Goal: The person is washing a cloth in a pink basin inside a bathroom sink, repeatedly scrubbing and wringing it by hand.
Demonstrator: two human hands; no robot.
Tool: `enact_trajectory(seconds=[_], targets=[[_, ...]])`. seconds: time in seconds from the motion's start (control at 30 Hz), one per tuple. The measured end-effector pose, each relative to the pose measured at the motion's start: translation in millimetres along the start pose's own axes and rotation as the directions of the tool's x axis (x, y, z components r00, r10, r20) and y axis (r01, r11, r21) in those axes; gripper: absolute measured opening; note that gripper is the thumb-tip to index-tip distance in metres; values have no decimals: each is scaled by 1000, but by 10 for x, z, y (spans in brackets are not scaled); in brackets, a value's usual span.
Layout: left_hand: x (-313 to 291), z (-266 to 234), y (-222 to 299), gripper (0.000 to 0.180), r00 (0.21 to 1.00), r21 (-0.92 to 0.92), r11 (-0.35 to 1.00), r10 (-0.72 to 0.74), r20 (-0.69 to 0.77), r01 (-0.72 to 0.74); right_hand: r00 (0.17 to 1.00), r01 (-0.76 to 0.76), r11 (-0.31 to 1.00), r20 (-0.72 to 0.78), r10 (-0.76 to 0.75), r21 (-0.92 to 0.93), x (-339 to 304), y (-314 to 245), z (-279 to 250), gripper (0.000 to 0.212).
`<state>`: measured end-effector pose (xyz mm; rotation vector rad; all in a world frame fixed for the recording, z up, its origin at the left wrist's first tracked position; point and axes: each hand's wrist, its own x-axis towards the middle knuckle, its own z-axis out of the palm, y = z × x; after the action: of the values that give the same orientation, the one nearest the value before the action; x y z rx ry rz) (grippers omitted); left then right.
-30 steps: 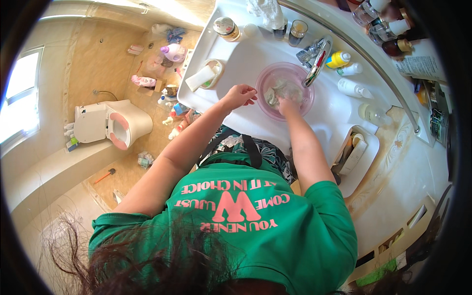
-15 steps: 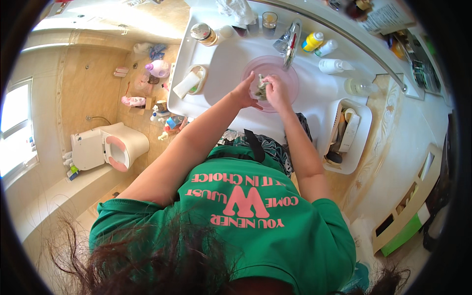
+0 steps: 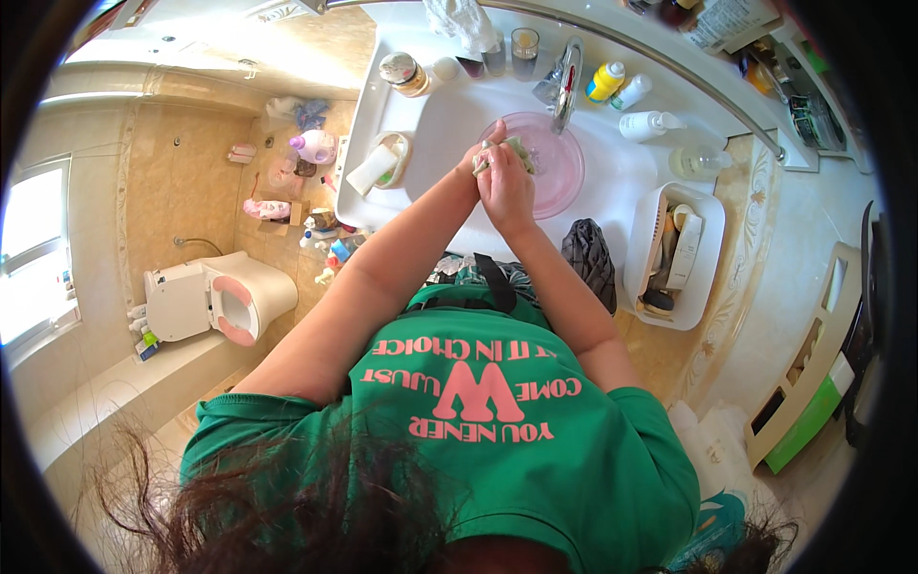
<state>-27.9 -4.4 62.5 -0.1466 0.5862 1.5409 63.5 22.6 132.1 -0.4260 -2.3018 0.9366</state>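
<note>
Both hands are together over the left rim of a translucent pink basin (image 3: pixel 566 182), which sits in the white sink under the tap. My right hand (image 3: pixel 507 199) is closed around a small wet cloth (image 3: pixel 519 149), pale green and whitish. Behind it, my left hand (image 3: pixel 486 145) is pressed against the same cloth with its thumb side showing; most of its fingers are hidden by the right hand. Folds of the cloth stick out past the right knuckles and between the hands. Shallow water appears to lie in the basin.
A chrome tap (image 3: pixel 569 81) rises over the basin. Along the counter stand a jar (image 3: pixel 404 74), a glass (image 3: pixel 524 53), a yellow bottle (image 3: pixel 604 82) and a white pump bottle (image 3: pixel 647 125). A soap dish (image 3: pixel 400 153) is at left, a white bin (image 3: pixel 703 268) at right.
My hands have come together and shifted slightly left, toward the basin's rim. My right hand has moved over the left, with the cloth now pressed between them.
</note>
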Motion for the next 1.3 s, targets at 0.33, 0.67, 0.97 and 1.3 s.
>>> enact_trajectory(seconds=[0.33,0.67,0.97,1.3], targets=[[-50,-100,-137,30,973,5,992,126,-191,-128,982,-190,981,30,189,40,60,273,147,7],[-68,154,-184,31,790,130,991,111,-603,-40,928,-368,914,-12,372,-169,-151,1211,-4,12],[-200,-82,-130,51,783,412,892,117,-611,188,865,-38,832,399,305,-554,-513,1777,145,43],[-444,-145,-69,25,762,435,884,162,-627,170,313,-104,749,693,649,-655,-559,1438,427,55]])
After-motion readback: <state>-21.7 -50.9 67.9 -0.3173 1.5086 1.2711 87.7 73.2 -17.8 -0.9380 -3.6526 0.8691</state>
